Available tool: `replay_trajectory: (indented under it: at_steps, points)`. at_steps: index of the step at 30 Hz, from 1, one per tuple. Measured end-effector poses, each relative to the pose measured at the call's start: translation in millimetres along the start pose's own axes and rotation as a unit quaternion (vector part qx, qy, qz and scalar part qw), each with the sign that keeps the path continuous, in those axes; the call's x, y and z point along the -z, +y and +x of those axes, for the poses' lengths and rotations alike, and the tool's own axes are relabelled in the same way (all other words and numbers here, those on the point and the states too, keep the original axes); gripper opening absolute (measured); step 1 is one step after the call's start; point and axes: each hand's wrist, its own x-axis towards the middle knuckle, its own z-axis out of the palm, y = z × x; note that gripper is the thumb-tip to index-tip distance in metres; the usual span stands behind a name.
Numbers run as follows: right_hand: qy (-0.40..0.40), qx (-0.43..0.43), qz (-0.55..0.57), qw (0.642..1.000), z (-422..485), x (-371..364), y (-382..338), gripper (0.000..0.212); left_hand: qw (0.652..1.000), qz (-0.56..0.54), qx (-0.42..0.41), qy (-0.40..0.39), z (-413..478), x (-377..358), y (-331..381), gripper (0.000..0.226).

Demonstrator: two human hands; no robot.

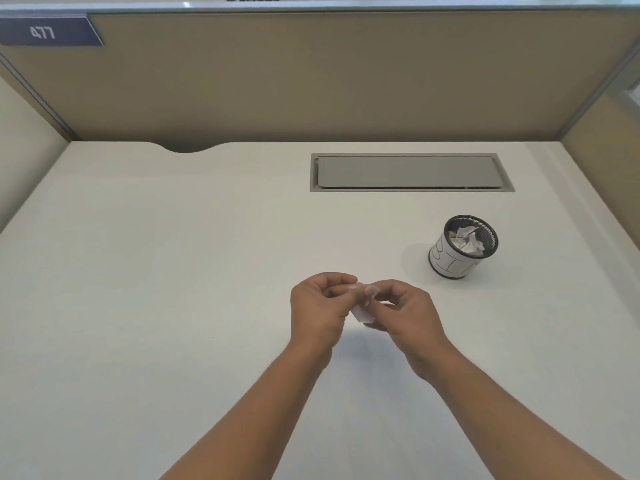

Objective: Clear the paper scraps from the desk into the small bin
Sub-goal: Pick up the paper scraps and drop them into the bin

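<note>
A small white paper scrap point(362, 315) is pinched between both my hands above the middle of the white desk point(173, 271). My left hand point(317, 310) grips its left side and my right hand point(405, 311) grips its right side, fingertips touching. The small bin point(446, 263), a black mesh cup wrapped in white paper, stands upright to the right and a little farther away. Several crumpled paper scraps point(465, 240) lie inside it.
A grey cable hatch point(410, 173) is set flush into the desk behind the bin. Beige partition walls point(311, 81) close off the back and both sides. A cutout point(187, 147) notches the desk's back edge at the left.
</note>
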Motion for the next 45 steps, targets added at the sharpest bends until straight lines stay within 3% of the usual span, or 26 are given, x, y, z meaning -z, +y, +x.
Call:
replay_trajectory:
  at_steps: [5, 9, 12, 17, 21, 23, 27, 32, 35, 39, 42, 45]
  points:
    - [0.079, 0.013, 0.03, 0.996, -5.0, 22.6, -6.0, 0.02, 0.999, 0.004, 0.008, -0.036, -14.3, -22.5, 3.5, 0.021]
    - [0.113, 0.03, 0.012, 0.993, -7.0, 42.2, -7.7, 0.009, 0.997, -0.025, 0.042, -0.061, -20.4, -33.2, 1.9, 0.015]
    - [0.135, 0.058, -0.046, 0.988, -11.1, 55.1, -4.4, 0.01, 0.994, 0.001, 0.063, -0.091, -22.6, -45.8, 1.1, 0.023]
    - [0.097, 0.061, -0.111, 0.987, -21.5, 72.8, -0.1, 0.012, 0.994, 0.05, 0.037, -0.089, -22.1, -64.2, -7.1, 0.016]
    - [0.064, -0.002, -0.012, 0.998, -27.1, 94.4, -1.4, 0.006, 0.992, 0.051, 0.013, -0.114, -20.6, -71.6, -11.3, 0.006]
    - [0.047, -0.015, 0.001, 0.999, -29.1, 103.5, -3.0, 0.018, 0.99, 0.053, 0.004, -0.132, -21.7, -76.7, -12.6, 0.002]
    - [0.012, -0.017, -0.034, 0.999, -31.0, 112.5, -7.3, 0.01, 0.982, 0.101, 0.002, -0.156, -23.8, -86.8, -18.0, 0.02]
    - [0.049, -0.044, -0.071, 0.995, -21.6, 122.9, -13.6, 0.014, 0.983, 0.122, -0.035, -0.132, -20.9, -86.3, -26.1, 0.01]
    - [0.088, -0.056, -0.112, 0.988, -7.8, 130.3, -21.3, 0.02, 0.978, 0.173, -0.1, -0.06, -7.7, -69.3, -39.3, 0.01]
    - [0.133, -0.026, -0.197, 0.971, 17.1, 145.4, -38.4, 0.013, 0.899, 0.374, -0.22, 0.059, 21.9, -7.6, -80.8, 0.014]
    - [0.156, 0.013, -0.262, 0.952, 38.7, 158.2, -51.0, 0.008, 0.83, 0.507, -0.219, 0.082, 37.9, 38.6, -104.7, 0.037]
    - [0.164, 0.017, -0.334, 0.928, 59.2, 164.8, -58.3, 0.006, 0.788, 0.572, -0.208, 0.088, 40.8, 61.2, -114.3, 0.06]
